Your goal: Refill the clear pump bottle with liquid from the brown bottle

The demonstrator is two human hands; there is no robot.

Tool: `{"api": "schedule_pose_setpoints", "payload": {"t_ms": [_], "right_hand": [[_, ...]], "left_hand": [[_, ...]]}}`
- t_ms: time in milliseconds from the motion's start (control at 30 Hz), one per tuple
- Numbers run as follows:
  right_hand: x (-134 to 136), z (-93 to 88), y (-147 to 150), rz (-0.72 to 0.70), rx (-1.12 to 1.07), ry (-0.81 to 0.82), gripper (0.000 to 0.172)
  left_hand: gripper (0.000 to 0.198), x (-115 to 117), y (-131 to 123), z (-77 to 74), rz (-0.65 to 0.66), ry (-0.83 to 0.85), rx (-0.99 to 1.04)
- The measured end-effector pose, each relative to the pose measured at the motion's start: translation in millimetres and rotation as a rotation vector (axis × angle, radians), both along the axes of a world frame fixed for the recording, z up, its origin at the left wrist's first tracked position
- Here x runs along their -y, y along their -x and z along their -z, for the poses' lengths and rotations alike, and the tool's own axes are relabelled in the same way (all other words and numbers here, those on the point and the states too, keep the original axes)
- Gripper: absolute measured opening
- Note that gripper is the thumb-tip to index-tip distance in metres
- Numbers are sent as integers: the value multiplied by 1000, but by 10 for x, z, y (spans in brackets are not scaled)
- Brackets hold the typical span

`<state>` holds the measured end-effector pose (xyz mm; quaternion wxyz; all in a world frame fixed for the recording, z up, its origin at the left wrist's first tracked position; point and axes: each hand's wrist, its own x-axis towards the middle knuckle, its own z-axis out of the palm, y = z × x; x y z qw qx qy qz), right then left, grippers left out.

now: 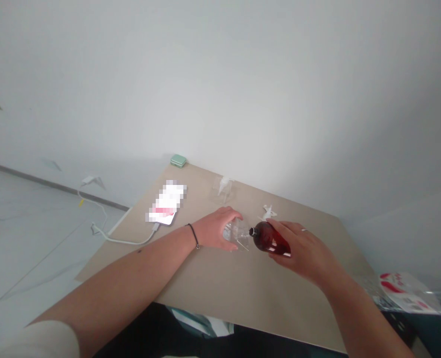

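Dark-red glossy bottle (269,238) tipped sideways in my right hand (304,251).

My right fingers wrap around the bottle's body; my left hand (216,228) grasps a clear see-through container (239,232) just left of the bottle, by its mouth. Right behind the bottle lies a small white plastic piece (269,213); well to its left, a flat bright-screened phone (167,203) and, farther back, a mint-green rounded box (178,160). Beneath the bottle spreads a beige tabletop (272,293).

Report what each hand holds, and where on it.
Right hand: dark red bottle, by its body. Left hand: clear container, thumb and fingers around its sides.
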<state>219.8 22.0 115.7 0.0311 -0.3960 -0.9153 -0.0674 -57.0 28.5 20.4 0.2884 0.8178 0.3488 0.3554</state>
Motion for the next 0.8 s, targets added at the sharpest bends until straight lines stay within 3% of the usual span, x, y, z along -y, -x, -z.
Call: {"api": "schedule_pose_setpoints", "payload": {"t_ms": [800], "right_hand": [[6,-35,21,3,20,-9,66]], "left_hand": [[73,-2,-1,-6,-1,6,-1]]}}
